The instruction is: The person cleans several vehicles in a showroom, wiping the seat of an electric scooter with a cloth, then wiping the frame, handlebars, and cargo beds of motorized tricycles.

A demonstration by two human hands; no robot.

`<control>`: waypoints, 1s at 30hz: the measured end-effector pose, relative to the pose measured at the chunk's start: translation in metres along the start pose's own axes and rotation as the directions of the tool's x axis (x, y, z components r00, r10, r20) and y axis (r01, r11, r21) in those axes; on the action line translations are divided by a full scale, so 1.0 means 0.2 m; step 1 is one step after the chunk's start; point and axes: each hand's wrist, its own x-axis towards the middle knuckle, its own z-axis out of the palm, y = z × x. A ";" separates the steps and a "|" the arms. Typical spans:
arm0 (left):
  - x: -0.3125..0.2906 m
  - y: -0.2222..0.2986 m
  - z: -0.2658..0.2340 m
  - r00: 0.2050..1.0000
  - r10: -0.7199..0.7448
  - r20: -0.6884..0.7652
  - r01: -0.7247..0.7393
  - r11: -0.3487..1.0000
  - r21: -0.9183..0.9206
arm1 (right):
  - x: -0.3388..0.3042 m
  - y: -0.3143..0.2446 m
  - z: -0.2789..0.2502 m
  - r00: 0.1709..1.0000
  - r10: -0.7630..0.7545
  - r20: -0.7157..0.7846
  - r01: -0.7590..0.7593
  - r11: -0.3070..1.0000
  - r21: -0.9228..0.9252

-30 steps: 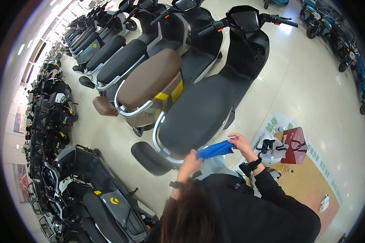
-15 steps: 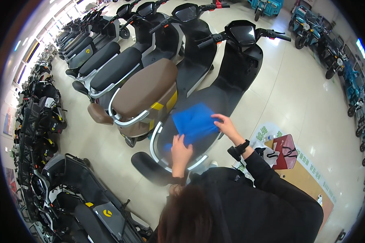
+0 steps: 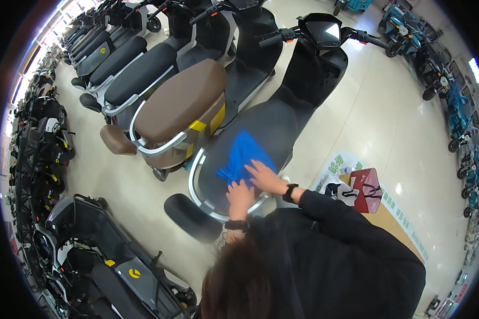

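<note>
A blue cloth (image 3: 245, 151) lies bunched and partly folded on the dark grey seat (image 3: 271, 125) of a black scooter. My right hand (image 3: 267, 178) rests on the cloth's near right part, its fingers stretched out and apart. Close beside it, my left hand (image 3: 240, 199) touches the cloth's near edge with extended fingers. Behind the seat runs a silver grab rail (image 3: 194, 186), with a black padded backrest (image 3: 193, 218) at its rear. The scooter's handlebar and display (image 3: 322, 32) stand at the far end.
A scooter with a brown seat (image 3: 181, 101) stands close on the left, with more scooters beyond. A dark vehicle (image 3: 127, 266) is at the near left. On the right, a red bag (image 3: 366, 190) sits by a cardboard sheet (image 3: 391, 234). Blue three-wheelers (image 3: 455, 111) line the right side.
The cloth, spread out and blurred before, now lies bunched on the seat. My right hand has moved left and nearer, close to my left hand. The whole view has shifted slightly.
</note>
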 end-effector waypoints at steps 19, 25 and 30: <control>0.51 0.33 0.38 0.888 -0.133 -0.440 0.260 0.935 0.241 | 0.28 0.67 -0.22 0.892 -0.430 0.142 0.449 0.880 -0.154; 0.68 0.52 0.40 0.837 -0.267 -0.478 0.323 0.946 0.037 | 0.34 0.82 -0.29 0.912 -0.406 0.057 0.408 0.912 -0.042; 0.61 0.57 0.41 0.865 -0.234 -0.444 0.300 0.950 0.083 | 0.35 0.90 -0.34 0.882 -0.470 0.016 0.469 0.881 0.059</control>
